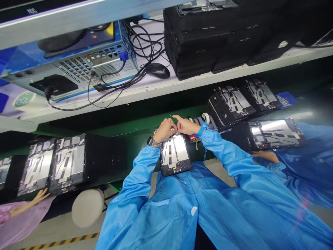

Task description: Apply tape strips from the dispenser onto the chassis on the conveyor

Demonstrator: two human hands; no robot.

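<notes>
An opened tablet [174, 152], with silvery battery plates and dark edges, lies in front of my body at the edge of the green bench. At its far end my left hand [165, 130] is closed, fingertips pinched low over the tablet's top; what they hold, if anything, is hidden. My right hand [185, 125] meets it there, its fingers curled together. A thin, dark, pointed tool [170, 115] sticks out past the right thumb; the rest of it is covered by the hand. A watch [153, 141] is on my left wrist and a blue band [202, 128] on my right.
A small box with a red display [194, 138] and a white tape roll [205, 117] sit right of my hands. Opened tablets [69, 158] lie left, more tablets [232, 100] right. A computer case [78, 66] stands on the shelf. Co-workers' hands [39, 198] show at both sides.
</notes>
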